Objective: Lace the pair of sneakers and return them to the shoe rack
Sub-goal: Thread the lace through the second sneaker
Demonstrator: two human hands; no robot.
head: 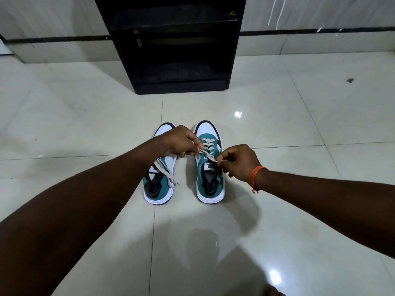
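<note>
Two teal-and-white sneakers stand side by side on the floor, toes pointing at the rack. The right sneaker (208, 184) has its beige lace (207, 147) crossed through the front eyelets. My left hand (181, 141) pinches one end of that lace over the gap between the shoes. My right hand (239, 162), with an orange thread at the wrist, pinches the other end above the tongue. The left sneaker (157, 189) lies partly under my left hand, and its lace (165, 174) trails loose across its opening. The black shoe rack (232, 60) stands beyond them with bare shelves.
Glossy pale floor tiles (277, 116) spread around the shoes. A wall with a dark skirting strip (310, 32) runs behind the rack. A small dark speck (350, 80) lies on the floor at the right. A toe (274, 291) shows at the bottom edge.
</note>
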